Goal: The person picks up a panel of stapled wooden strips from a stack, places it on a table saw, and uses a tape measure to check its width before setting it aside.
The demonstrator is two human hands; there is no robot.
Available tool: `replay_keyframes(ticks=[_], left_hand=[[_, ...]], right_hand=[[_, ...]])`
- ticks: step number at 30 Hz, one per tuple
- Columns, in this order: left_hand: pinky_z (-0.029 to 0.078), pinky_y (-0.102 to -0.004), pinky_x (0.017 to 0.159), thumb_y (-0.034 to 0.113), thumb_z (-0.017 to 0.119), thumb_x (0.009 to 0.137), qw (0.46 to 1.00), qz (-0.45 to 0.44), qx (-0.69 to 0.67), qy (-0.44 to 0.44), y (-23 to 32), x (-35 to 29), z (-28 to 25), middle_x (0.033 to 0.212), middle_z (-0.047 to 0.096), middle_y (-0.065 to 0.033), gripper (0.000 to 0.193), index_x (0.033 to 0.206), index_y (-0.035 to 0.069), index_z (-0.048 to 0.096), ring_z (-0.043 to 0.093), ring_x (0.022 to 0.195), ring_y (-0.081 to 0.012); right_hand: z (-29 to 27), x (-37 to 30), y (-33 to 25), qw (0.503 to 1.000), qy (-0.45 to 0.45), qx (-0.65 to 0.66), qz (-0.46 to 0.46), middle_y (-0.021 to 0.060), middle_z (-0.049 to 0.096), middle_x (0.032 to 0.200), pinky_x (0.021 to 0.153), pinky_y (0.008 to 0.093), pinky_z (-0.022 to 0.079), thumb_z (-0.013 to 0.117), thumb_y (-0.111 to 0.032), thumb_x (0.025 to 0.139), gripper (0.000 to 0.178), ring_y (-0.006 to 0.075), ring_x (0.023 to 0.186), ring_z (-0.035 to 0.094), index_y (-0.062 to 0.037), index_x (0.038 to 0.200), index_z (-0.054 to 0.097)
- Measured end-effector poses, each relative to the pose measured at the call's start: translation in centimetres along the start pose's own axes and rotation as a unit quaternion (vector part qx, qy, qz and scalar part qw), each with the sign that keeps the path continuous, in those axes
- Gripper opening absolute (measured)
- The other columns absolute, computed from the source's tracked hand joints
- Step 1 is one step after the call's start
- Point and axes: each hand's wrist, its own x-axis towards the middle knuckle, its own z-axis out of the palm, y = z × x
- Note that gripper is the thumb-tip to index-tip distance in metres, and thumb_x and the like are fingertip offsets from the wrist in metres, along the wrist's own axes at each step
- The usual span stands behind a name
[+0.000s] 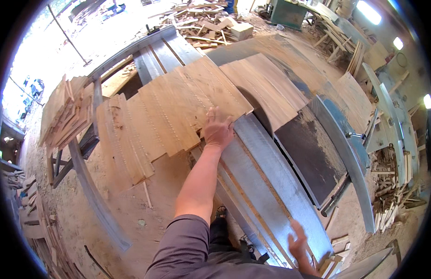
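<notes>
A wide panel of joined wooden boards (173, 109), with a stepped near edge and lines of small dots along its joints, lies across the sliding table (266, 169) of a table saw. My left hand (218, 129) rests on the panel's near edge, its fingers stretched flat on the wood. Just right of the panel stands the dark, curved saw blade (256, 108). Over the near end of the metal table, my right hand (298, 241) is held with its fingers apart and nothing in them; it is slightly blurred.
Beyond the blade lies another board piece (266, 86), left of the metal rip fence (348, 158). Thin boards are stacked (71, 109) at the left. Scrap wood (204, 25) is heaped at the back. Sawdust covers the dark saw top (308, 153).
</notes>
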Motion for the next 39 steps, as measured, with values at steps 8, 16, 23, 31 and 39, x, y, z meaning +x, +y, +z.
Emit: replay_keyframes(ticks=[8, 16, 23, 31, 39], left_hand=[[0.031, -0.0444, 0.121, 0.024, 0.067, 0.088, 0.973, -0.009, -0.011, -0.228, -1.7, -2.4, -8.3, 0.156, 0.043, -0.0126, 0.047, 0.134, 0.014, 0.062, 0.034, 0.148, -0.0331], [0.025, -0.0492, 0.123, 0.015, 0.072, 0.077, 0.966, -0.062, 0.117, -0.222, -9.4, -12.3, -15.9, 0.159, 0.036, -0.0121, 0.070, 0.144, 0.014, 0.052, 0.028, 0.151, -0.0335], [0.021, -0.0522, 0.124, 0.002, 0.073, 0.068, 0.963, 0.028, 0.133, -0.231, -18.6, -11.3, -17.1, 0.162, 0.029, -0.0155, 0.080, 0.144, 0.014, 0.051, 0.024, 0.151, -0.0412], [0.015, -0.0687, 0.119, 0.001, 0.071, 0.073, 0.958, -0.024, 0.031, -0.285, -20.0, -8.8, -16.8, 0.164, 0.027, -0.0195, 0.069, 0.139, 0.016, 0.058, 0.014, 0.149, -0.0551], [0.012, -0.0688, 0.119, -0.001, 0.069, 0.076, 0.950, 0.007, 0.106, -0.293, -24.0, -6.5, -15.1, 0.167, 0.015, -0.0206, 0.077, 0.148, 0.013, 0.046, 0.012, 0.149, -0.0565]], right_hand=[[6.4, -6.6, -0.3, 0.983, -0.044, -0.132, -0.117, 0.0254, 0.033, 0.160, 0.122, 0.0567, 0.020, 0.066, -0.019, 0.080, 0.067, 0.0459, 0.151, 0.024, 0.0007, 0.142, 0.050], [7.9, -5.5, -1.6, 0.983, 0.006, -0.139, -0.120, 0.0201, 0.039, 0.158, 0.122, 0.0563, 0.022, 0.066, -0.016, 0.079, 0.064, 0.0415, 0.150, 0.029, -0.0023, 0.140, 0.054], [9.6, -3.8, -0.5, 0.970, 0.018, -0.188, -0.154, 0.0223, 0.043, 0.155, 0.120, 0.0591, 0.025, 0.060, -0.015, 0.080, 0.060, 0.0458, 0.147, 0.034, -0.0025, 0.138, 0.055], [12.1, -1.2, -6.4, 0.980, 0.036, -0.187, 0.055, 0.0247, 0.041, 0.156, 0.122, 0.0552, 0.024, 0.053, -0.002, 0.080, 0.056, 0.0465, 0.148, 0.031, 0.0036, 0.135, 0.053], [18.1, 1.0, -8.7, 0.955, 0.170, -0.184, 0.158, 0.0273, 0.031, 0.159, 0.123, 0.0547, 0.022, 0.051, -0.002, 0.082, 0.054, 0.0468, 0.150, 0.024, 0.0055, 0.135, 0.044]])
